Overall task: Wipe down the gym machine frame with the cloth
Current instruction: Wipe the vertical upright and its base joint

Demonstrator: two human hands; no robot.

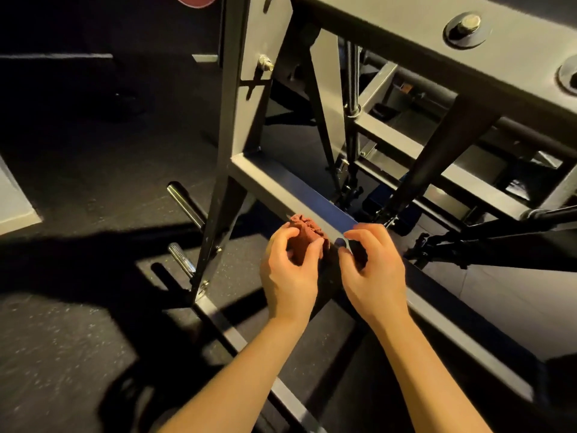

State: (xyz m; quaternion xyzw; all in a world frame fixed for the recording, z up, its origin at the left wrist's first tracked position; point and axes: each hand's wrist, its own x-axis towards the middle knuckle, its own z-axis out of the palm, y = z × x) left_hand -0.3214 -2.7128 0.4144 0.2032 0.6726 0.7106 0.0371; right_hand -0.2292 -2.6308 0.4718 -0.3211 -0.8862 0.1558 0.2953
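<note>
A reddish-brown cloth [307, 231] is bunched against the near side of a grey horizontal beam [290, 189] of the gym machine frame. My left hand [290, 270] grips the bunched part of the cloth with curled fingers. My right hand [373, 267] is just to its right at the beam's edge, its fingers curled and pinching a darker fold of the same cloth. The cloth between the two hands lies in shadow.
A grey upright post [237, 98] rises left of the beam, with two chrome plate pegs [184, 198] sticking out near the dark rubber floor [78, 182]. A large bolted beam [468, 29] crosses overhead at the right. Black bars and cables [468, 242] lie behind the beam.
</note>
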